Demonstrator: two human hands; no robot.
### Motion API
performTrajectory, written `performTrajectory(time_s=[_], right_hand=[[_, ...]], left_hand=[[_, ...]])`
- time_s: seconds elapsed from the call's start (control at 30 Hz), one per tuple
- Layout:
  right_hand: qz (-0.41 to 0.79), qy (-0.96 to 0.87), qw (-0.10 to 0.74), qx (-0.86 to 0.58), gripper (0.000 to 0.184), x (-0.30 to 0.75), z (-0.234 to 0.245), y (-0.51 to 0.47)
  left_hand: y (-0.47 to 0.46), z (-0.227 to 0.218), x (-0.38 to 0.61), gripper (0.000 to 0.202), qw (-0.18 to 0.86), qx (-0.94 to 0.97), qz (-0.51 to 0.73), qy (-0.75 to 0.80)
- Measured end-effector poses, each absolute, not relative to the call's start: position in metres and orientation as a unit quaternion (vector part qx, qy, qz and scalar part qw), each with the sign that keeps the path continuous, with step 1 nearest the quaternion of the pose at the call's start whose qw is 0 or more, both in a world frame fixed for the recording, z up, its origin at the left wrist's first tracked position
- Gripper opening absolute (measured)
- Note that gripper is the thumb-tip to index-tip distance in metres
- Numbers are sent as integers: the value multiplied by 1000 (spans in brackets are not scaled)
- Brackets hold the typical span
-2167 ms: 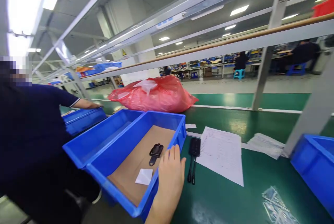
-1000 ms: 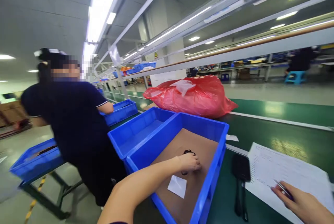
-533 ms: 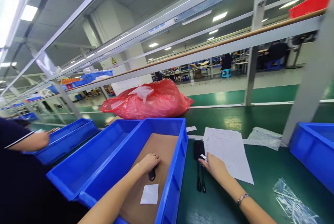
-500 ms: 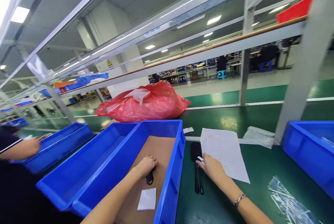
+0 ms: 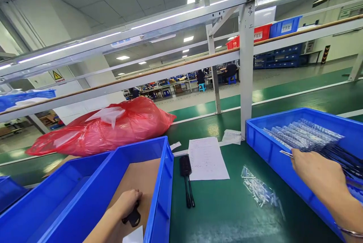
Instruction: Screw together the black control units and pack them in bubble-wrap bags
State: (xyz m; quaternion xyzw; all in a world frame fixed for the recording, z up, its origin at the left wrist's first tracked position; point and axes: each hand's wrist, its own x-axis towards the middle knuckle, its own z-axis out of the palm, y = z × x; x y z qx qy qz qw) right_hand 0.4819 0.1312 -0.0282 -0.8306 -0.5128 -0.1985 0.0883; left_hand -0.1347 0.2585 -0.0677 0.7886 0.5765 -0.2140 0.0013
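Note:
In the bin at the left, my left hand has its fingers curled over a black flat part with a rounded end. Most of that part lies hidden under the hand. My right hand is above the near side of the right-hand blue bin, closed on a slim silver tool whose tip pokes out past the fingers. Beneath it are clear plastic packets and black cables. Between the bins, a black device with two stick-like leads lies on the green mat.
A printed sheet lies beside the device. Clear bag of thin strips is on the mat. The left blue bin has a cardboard base and a white slip. Behind sits a red plastic bag; a metal post stands at the back.
My right hand has moved from beside the black device to above the right-hand bin, still gripping the slim tool. My left hand stays on the black part. The view has turned right.

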Motion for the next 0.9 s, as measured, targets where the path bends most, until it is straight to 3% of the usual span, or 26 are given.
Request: performTrajectory(time_s=[0.17,0.33,0.43,0.57,0.67,0.77,0.83,0.9], right_hand=[[-197,-545,112,-807,31,464,-35,139],[-181,-547,168,-800,25,453,-32,132],[-99,-599,194,-770,32,404,-26,149],[38,-729,133,-670,12,294,-40,203],[88,-762,100,-634,28,221,-65,241],[132,-763,81,-628,30,182,-88,264],[164,-757,78,-628,25,175,-98,272],[199,-747,89,-627,21,178,-103,278]], left_hand=[[262,-67,-136,28,20,783,-202,588],[258,-65,-137,4,35,764,-169,621],[257,-53,-137,8,33,743,-104,660],[251,-11,-140,15,14,694,69,716],[224,31,-143,21,-15,637,245,731],[162,61,-131,29,-30,574,389,719],[107,64,-110,38,-2,539,473,697],[54,50,-79,44,145,451,616,630]])
